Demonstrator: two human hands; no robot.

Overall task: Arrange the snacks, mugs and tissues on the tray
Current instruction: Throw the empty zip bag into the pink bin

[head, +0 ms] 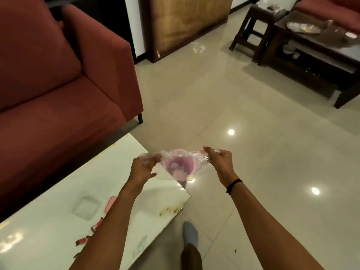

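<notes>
Gripping opposite edges of a clear plastic bag (180, 164), the left hand (143, 168) and right hand (220, 159) hold it stretched between them in the air, above the far corner of the tabletop (58, 217) and the floor (253, 133) beside it. Both hands are closed, fingers pinching the film. Inside the bag sits a pink mug (179, 165), its round mouth turned toward the camera; its details are blurred by the plastic.

On the pale, glossy tabletop, near the left forearm, lie a clear square container (85, 208) and a few small pink pieces (110, 204), partly hidden by the arm. A red sofa (48, 84) stands just beyond the tabletop on the left. Well apart, at the far right, a dark wooden table (311, 51) carries an oval tray (303, 28) with blurred items around it, and a dark stool (255, 30) stands just beside it. A black band (234, 184) circles the right wrist. One foot in a blue-grey sock (191, 233) rests on the floor below.
</notes>
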